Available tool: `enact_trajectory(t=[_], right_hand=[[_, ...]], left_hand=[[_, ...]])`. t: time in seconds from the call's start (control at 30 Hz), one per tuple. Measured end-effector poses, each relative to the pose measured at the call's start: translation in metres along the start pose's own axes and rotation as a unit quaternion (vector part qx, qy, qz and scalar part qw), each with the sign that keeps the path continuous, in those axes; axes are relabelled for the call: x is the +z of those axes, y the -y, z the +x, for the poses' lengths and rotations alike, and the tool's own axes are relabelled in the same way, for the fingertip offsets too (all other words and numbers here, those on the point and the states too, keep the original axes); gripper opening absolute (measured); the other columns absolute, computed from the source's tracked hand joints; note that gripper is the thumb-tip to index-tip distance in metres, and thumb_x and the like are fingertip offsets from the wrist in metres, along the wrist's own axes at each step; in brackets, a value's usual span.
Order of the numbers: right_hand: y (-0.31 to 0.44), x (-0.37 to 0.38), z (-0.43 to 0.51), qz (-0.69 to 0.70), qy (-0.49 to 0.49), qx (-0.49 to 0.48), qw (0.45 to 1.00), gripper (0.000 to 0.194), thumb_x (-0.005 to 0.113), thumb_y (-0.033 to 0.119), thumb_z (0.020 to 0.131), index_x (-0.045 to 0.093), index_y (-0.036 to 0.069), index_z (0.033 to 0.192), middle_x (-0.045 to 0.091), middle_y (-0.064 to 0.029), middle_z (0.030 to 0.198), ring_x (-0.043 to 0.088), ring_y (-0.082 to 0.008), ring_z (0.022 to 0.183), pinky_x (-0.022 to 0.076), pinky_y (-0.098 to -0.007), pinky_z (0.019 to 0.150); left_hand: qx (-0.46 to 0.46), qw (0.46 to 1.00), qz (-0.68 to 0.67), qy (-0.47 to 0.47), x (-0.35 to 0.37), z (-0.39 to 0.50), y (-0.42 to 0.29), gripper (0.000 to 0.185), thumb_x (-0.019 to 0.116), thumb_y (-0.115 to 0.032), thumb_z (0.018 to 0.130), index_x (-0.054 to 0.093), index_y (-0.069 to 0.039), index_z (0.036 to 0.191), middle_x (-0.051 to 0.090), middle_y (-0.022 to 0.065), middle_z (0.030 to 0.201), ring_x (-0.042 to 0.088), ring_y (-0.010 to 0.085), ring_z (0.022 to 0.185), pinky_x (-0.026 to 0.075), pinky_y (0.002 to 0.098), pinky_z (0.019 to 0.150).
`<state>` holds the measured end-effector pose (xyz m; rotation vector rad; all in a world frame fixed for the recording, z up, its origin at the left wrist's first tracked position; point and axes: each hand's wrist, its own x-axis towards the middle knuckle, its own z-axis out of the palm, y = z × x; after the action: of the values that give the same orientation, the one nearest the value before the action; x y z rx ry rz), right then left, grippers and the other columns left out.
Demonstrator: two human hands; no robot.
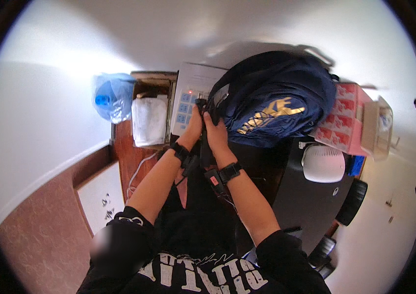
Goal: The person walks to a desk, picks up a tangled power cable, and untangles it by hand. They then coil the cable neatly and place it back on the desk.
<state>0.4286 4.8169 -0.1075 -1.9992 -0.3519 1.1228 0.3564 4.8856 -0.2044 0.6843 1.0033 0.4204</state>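
My left hand point(192, 126) and my right hand point(217, 136) are close together in front of me, thumbs towards each other. Between their fingertips is a small black object point(201, 103); its shape is partly hidden and too dark to name. Just beyond my left hand lies a white power strip point(183, 110) with blue sockets and a lit red light. A navy backpack point(278, 79) with gold print and cord lacing stands against my right hand's outer side. My right fingers wrap around dark material beside it, partly out of sight. Both wrists wear black straps with small devices.
Left of the power strip are folded white cloth point(149, 121) and a blue plastic bag point(114, 97). Rightwards stand a pink-and-red carton point(344, 117) and a white rounded device point(323, 163) on a black surface point(300, 194). A white cable point(140, 167) trails at the left.
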Motion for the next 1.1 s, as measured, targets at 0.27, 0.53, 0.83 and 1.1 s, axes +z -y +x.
enact_trajectory(t=[0.27, 0.53, 0.83, 1.1], right_hand=[[0.002, 0.025, 0.061, -0.05, -0.057, -0.038, 0.996, 0.072, 0.054, 0.055, 0.091, 0.047, -0.003, 0.134, 0.055, -0.0248, 0.13, 0.053, -0.0412, 0.12, 0.0413, -0.0457, 0.1], [0.0, 0.034, 0.13, -0.197, -0.17, -0.105, 0.96, 0.066, 0.062, 0.048, 0.088, 0.051, -0.006, 0.125, 0.058, -0.0304, 0.117, 0.056, -0.0452, 0.108, 0.0464, -0.0471, 0.092], [-0.003, 0.037, 0.119, -0.235, -0.132, -0.088, 0.959, 0.086, 0.069, 0.048, 0.084, 0.029, -0.001, 0.143, 0.042, -0.032, 0.128, 0.047, -0.0483, 0.116, 0.0447, -0.0492, 0.095], [0.002, 0.047, 0.09, -0.28, -0.128, -0.11, 0.945, 0.091, 0.07, 0.032, 0.086, 0.015, -0.01, 0.144, 0.021, -0.0316, 0.14, 0.041, -0.0482, 0.122, 0.044, -0.049, 0.099]], left_hand=[[-0.04, 0.999, 0.028, 0.017, 0.002, 0.019, -0.052, 0.056, 0.037, -0.044, 0.101, 0.053, 0.002, 0.129, 0.059, 0.0222, 0.122, 0.056, 0.028, 0.111, 0.043, 0.0363, 0.095], [0.069, 0.954, 0.285, -0.068, -0.005, 0.049, -0.053, 0.037, 0.047, -0.032, 0.098, 0.064, 0.0, 0.107, 0.067, 0.0241, 0.099, 0.063, 0.0384, 0.095, 0.05, 0.0433, 0.08], [0.176, 0.833, 0.514, -0.103, -0.018, 0.018, -0.072, 0.025, 0.053, -0.025, 0.093, 0.067, -0.003, 0.095, 0.066, 0.0198, 0.097, 0.062, 0.04, 0.089, 0.05, 0.0489, 0.078], [0.179, 0.899, 0.376, -0.135, -0.031, -0.019, -0.052, 0.027, 0.049, -0.022, 0.097, 0.062, 0.0, 0.104, 0.065, 0.0228, 0.097, 0.06, 0.0427, 0.094, 0.048, 0.0471, 0.079]])
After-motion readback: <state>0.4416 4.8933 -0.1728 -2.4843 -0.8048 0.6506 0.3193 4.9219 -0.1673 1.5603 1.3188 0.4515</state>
